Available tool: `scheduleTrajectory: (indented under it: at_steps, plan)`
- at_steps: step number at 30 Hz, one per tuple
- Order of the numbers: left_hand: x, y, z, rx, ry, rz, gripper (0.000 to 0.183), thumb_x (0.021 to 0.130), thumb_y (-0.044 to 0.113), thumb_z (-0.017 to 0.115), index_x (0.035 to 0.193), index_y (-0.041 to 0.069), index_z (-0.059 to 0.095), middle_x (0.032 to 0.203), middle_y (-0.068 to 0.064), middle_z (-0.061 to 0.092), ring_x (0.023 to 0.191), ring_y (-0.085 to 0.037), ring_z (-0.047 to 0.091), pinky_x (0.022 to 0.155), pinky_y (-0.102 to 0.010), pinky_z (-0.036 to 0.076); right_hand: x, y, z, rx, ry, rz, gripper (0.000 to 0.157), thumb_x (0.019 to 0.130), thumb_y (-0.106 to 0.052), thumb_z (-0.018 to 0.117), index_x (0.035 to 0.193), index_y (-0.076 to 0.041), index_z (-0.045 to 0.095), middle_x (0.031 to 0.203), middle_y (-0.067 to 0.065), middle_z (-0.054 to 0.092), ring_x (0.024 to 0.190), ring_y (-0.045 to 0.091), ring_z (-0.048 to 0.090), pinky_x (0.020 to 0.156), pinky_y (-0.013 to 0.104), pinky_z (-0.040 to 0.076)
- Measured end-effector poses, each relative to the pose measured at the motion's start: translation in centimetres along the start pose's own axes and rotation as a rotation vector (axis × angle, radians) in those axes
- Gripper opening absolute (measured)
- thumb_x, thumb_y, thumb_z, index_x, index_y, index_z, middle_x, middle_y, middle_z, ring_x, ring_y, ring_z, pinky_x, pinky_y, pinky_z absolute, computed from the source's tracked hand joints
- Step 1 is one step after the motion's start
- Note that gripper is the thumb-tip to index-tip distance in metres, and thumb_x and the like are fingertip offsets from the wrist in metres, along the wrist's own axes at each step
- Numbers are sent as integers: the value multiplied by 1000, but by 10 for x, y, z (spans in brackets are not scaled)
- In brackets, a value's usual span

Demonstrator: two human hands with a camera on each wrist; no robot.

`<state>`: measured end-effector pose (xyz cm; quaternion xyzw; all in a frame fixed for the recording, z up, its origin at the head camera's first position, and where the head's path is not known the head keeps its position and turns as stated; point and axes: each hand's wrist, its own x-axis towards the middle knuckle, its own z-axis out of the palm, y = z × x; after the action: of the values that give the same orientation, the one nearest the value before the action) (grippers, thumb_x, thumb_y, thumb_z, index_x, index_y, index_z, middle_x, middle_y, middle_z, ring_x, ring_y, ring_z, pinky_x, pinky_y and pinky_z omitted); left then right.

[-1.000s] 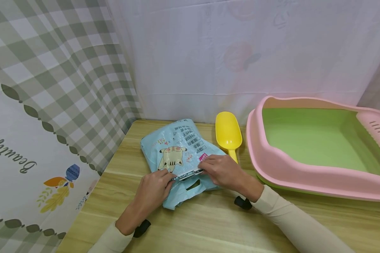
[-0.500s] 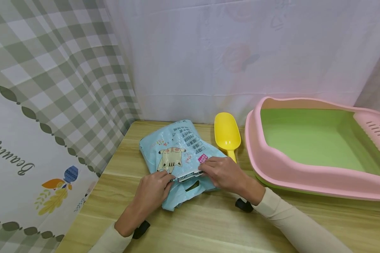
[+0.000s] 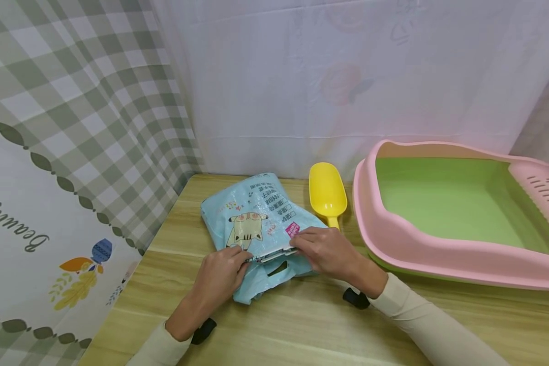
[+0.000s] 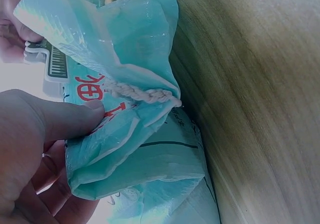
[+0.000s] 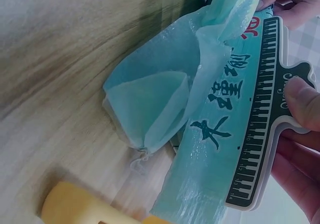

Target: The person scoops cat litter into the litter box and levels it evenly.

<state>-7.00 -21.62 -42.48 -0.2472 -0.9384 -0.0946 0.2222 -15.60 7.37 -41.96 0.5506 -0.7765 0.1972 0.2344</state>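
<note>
A light blue plastic bag [image 3: 238, 203] with a cat drawing lies on the wooden table, its mouth folded over and a handle cutout showing at the near side. My left hand [image 3: 221, 272] pinches the left end of the fold; in the left wrist view its thumb [image 4: 75, 116] presses the film beside a twisted white cord [image 4: 145, 93]. Along the folded edge sits a dark clip [image 5: 257, 103] with a piano-key pattern. At the fold's right part, my right hand [image 3: 327, 251] grips the clip's handle between thumb and fingers. The clip's far side is mostly hidden.
A yellow scoop [image 3: 328, 190] lies just behind my right hand. Close on the right stands a pink and green litter box [image 3: 407, 226]. A white curtain hangs behind the table [image 3: 164, 264], and a checked cloth [image 3: 119, 101] at its left.
My right hand has shifted slightly right and nearer along the fold. My left hand keeps its place on the bag. The whole head view has drifted a little.
</note>
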Motion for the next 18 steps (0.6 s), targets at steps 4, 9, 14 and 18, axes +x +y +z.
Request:
scheduleTrajectory:
  at_steps: [4,9,14,18]
  plan:
    - [0,0,0,0,-5,-6,22,79,1,98,94,7,83,86,-3,74,74,-21,74,62,-39,62,-2,0,-2,-16,4,-7,23,89,-8,90,110,-9,79,107,4,83,101,22,80,83,38,65]
    - [0,0,0,-1,-13,-10,21,80,1,97,94,7,83,86,-2,74,76,-21,75,63,-39,62,-5,-1,-5,-3,3,-2,24,90,-9,90,111,-9,78,108,4,82,101,21,80,82,37,65]
    - [1,0,1,0,-19,-16,21,80,2,97,94,8,83,86,-2,74,75,-20,74,63,-38,62,-9,-1,-7,3,8,7,27,88,-7,91,111,-8,78,108,4,82,100,21,80,81,37,65]
    - [1,-1,1,0,-19,-13,21,80,2,97,94,7,83,87,-2,74,76,-20,74,64,-38,62,-14,0,-7,11,6,19,30,87,-7,93,113,-8,78,108,4,82,100,21,80,80,38,65]
